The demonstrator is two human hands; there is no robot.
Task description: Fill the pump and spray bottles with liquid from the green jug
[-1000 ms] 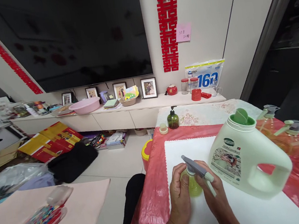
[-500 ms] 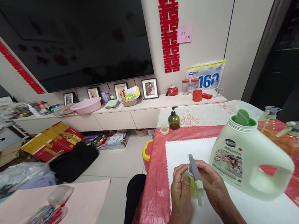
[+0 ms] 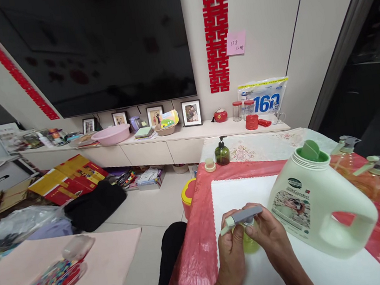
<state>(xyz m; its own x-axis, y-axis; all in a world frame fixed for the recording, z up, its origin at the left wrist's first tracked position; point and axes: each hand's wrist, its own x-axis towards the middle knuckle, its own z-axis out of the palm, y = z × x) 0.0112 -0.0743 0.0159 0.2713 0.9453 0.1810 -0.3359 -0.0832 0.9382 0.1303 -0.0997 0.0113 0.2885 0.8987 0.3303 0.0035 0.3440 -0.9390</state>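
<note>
A small yellow-green spray bottle (image 3: 249, 242) stands on the white mat (image 3: 238, 192) at the table's near edge. My left hand (image 3: 231, 249) is wrapped round its body. My right hand (image 3: 270, 237) pinches the bottle's neck just under the grey trigger head (image 3: 243, 216), whose nozzle points left. Right beside my right hand stands a large pale-green detergent jug (image 3: 320, 200) with a handle and an open green spout.
A dark green pump bottle (image 3: 221, 152) and a small round cap (image 3: 209, 164) stand at the far table edge. Amber spray bottles (image 3: 372, 170) are at the right on the red cloth (image 3: 198, 244). A yellow-red stool (image 3: 187, 194) is by the table.
The trigger head has turned on the bottle: its nozzle pointed right, then towards me, and points left now. Both hands stayed on the bottle.
</note>
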